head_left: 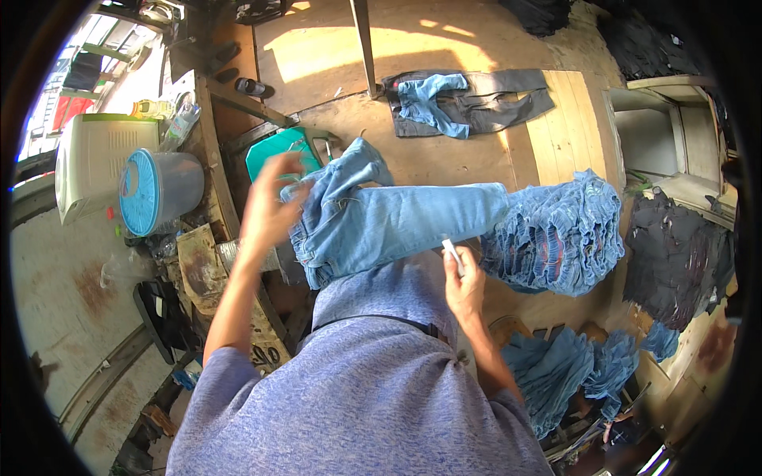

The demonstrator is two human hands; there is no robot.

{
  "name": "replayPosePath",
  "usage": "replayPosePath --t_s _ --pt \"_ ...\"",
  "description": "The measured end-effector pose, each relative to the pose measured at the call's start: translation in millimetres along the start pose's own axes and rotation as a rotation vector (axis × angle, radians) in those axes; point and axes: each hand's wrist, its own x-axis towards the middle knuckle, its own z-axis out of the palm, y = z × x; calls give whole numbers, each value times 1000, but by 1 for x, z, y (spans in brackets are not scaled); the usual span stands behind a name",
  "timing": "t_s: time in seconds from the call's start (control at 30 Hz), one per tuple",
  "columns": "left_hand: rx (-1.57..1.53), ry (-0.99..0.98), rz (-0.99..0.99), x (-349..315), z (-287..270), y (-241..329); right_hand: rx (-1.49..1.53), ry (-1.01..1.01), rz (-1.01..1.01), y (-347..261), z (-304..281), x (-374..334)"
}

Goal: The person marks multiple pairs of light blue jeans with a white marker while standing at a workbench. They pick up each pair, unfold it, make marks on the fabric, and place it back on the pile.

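A pair of light blue jeans lies across my lap, one leg stretched out toward the right and the rest bunched at the left. My left hand is blurred by motion at the bunched end, its fingers spread apart with nothing visible in them. In my right hand a small, slim, whitish tool is gripped, its tip close to the lower edge of the leg. The tool's exact kind is not clear. Beyond the leg's end sits a thick stack of folded blue jeans.
Dark trousers with a small blue denim piece lie on the wooden floor ahead. A teal stool stands beyond my left hand. At left are a clear tub with a blue lid and a pale appliance. Dark garments are piled at right.
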Motion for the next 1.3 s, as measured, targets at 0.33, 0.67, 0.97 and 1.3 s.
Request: replayPosePath --t_s 0.33,0.67,0.97,1.3 --pt "547 -362 489 67 186 -64 -265 141 -619 -34 69 10" --pt "456 -640 458 104 178 -69 -384 143 -597 -45 106 45" --pt "183 -546 330 111 186 -83 -384 139 -611 -43 115 62" --pt "172 -495 322 109 190 -90 -450 -33 -475 -42 112 59"
